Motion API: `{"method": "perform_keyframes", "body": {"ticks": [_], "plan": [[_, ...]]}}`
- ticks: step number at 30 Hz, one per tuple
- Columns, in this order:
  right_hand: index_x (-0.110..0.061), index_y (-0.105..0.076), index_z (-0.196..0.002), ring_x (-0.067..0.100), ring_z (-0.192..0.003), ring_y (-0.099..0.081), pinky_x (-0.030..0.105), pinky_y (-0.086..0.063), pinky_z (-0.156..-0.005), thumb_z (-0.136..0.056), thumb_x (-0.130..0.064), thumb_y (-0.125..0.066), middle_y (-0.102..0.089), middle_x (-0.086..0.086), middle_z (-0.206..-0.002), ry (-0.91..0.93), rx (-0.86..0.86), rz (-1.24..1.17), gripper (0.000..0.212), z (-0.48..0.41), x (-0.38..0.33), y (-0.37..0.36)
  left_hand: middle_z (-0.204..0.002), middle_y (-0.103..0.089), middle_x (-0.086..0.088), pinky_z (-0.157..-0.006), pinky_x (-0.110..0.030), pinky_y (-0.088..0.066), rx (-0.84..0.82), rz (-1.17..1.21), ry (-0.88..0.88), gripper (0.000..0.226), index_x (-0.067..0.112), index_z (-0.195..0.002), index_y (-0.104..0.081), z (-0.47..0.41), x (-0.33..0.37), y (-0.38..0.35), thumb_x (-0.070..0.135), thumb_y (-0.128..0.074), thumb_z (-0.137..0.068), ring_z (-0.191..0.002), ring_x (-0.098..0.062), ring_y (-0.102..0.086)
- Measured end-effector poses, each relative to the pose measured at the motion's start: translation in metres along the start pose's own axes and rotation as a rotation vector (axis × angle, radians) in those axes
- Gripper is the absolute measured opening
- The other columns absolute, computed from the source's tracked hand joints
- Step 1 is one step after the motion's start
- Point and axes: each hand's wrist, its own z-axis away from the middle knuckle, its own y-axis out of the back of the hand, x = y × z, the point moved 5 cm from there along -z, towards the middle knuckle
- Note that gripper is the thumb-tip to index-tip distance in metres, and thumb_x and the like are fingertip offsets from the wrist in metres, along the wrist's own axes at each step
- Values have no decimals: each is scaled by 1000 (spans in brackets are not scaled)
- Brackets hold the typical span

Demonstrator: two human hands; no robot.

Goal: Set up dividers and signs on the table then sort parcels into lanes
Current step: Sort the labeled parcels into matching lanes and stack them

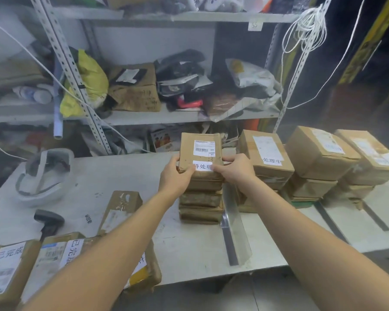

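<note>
A: What do the hands hold?

B: The left hand (174, 176) and right hand (235, 169) grip the top parcel (200, 153) from either side, thumbs on its white sign (202, 166).

A: Where is that parcel?

B: On a stack (200, 203) mid-table (189, 250). A clear divider (233, 223) stands just right of the stack, more boxes (319, 158) beyond it. Left of the stack lie a flat parcel (119, 212), a scanner (48, 221) and a helmet (43, 176).

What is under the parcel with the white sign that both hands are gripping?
The signed parcel, gripped by the left hand and right hand, tops a stack of flat brown parcels on the table. Their labels and upper faces are covered.
</note>
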Motion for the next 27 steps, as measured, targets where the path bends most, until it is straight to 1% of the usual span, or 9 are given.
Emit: {"method": "perform_keyframes", "body": {"ticks": [2, 4, 8, 12, 15, 17, 20, 23, 27], "plan": [[-19, -72, -119, 12, -85, -70, 36, -62, -77, -72, -41, -86, -74, -3, -102, -22, -21, -20, 53, -4, 9, -4, -120, -56, 7, -68, -21, -45, 12, -23, 2, 45, 32, -129, -46, -1, -9, -3, 47, -64, -90, -96, -9, -54], [-20, -72, -119, 11, -84, -70, 35, -63, -74, -70, -40, -87, -74, -4, -100, -21, -26, -42, 56, -7, 14, -5, -121, -54, 7, -78, -28, -52, 37, -22, -13, 47, 34, -129, -46, -1, -15, -5, 50, -64, -88, -100, -10, -54], [-21, -67, -125, 6, -80, -67, 27, -60, -65, -71, -44, -86, -73, -3, -108, 8, -57, 32, 62, -12, 11, 1, -122, -56, 6, -85, -34, -55, 93, -30, -38, 54, 31, -131, -49, 1, -14, -4, 52, -68, -85, -104, -14, -57], [-23, -65, -130, 13, -101, -65, 27, -52, -76, -77, -43, -81, -69, -3, -121, 98, -135, 141, 59, -6, 3, 6, -121, -64, 6, -81, -30, -56, 131, -38, -55, 58, 28, -133, -55, 10, -11, 1, 53, -71, -82, -102, -11, -59], [-25, -66, -128, 15, -112, -62, 29, -50, -82, -83, -36, -76, -69, -5, -123, 232, -99, 172, 48, 3, -9, 12, -132, -61, 2, -76, -23, -52, 135, -73, -66, 65, 24, -139, -53, 15, -7, 5, 54, -69, -83, -106, -10, -56], [-22, -67, -125, 15, -110, -63, 29, -49, -83, -87, -33, -69, -70, -4, -120, 339, -38, 195, 39, 10, -19, 18, -142, -54, -1, -88, -30, -52, 137, -125, -44, 74, 21, -145, -46, 20, -4, 11, 57, -67, -84, -118, -16, -55], [-16, -57, -138, 17, -115, -59, 27, -43, -90, -88, -29, -67, -61, 2, -136, 425, -25, 218, 53, 22, -30, 20, -149, -48, -1, -104, -42, -46, 140, -275, 23, 75, 23, -149, -41, 34, -2, 26, 56, -64, -85, -133, -23, -48], [-15, -53, -142, 22, -133, -48, 31, -37, -105, -88, -30, -69, -56, 4, -142, 531, -86, 254, 59, 35, -43, 13, -149, -48, -4, -102, -40, -45, 166, -458, 46, 71, 25, -150, -38, 51, 1, 46, 47, -64, -88, -132, -27, -48], [-16, -52, -142, 23, -124, -56, 33, -42, -99, -87, -38, -69, -60, 4, -137, 665, -171, 236, 61, 55, -67, -10, -153, -42, -2, -104, -40, -41, 170, -691, 25, 70, 29, -151, -33, 74, 4, 86, 43, -62, -89, -136, -27, -42]]}}
